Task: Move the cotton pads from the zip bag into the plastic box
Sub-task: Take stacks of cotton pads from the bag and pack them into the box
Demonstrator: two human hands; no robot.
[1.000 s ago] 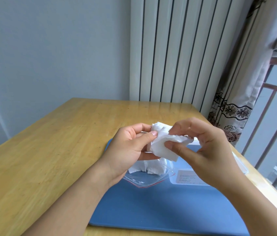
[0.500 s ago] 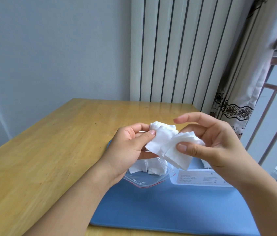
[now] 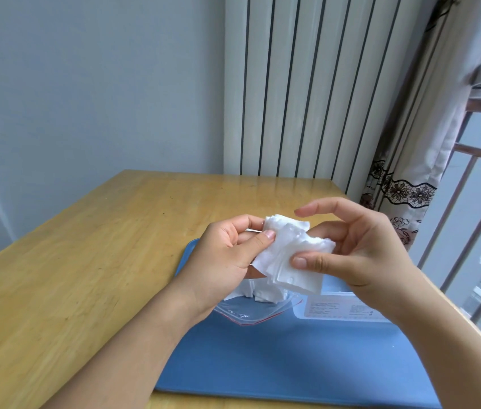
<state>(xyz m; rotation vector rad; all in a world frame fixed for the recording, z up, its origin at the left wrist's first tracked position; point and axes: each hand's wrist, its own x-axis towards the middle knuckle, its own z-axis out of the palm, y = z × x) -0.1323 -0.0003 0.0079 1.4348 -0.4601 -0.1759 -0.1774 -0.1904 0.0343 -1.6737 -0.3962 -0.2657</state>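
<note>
Both hands hold a loose stack of white square cotton pads (image 3: 288,255) above the table. My left hand (image 3: 227,255) pinches the stack's left edge with thumb and fingers. My right hand (image 3: 357,255) grips the right side, thumb on top, index finger lifted. Below them a clear zip bag (image 3: 251,311) with a red seal line lies on the mat, more white pads showing inside it. The clear plastic box (image 3: 342,308) with a printed label sits to the right of the bag, partly hidden by my right hand.
A blue mat (image 3: 292,364) covers the near right part of the wooden table (image 3: 85,261). A white radiator and a patterned curtain stand behind. A window with bars runs along the table's right edge.
My right hand pulled part of the stack to the right, then came back toward the left hand. The pads now overlap more, and my right index finger is raised.
</note>
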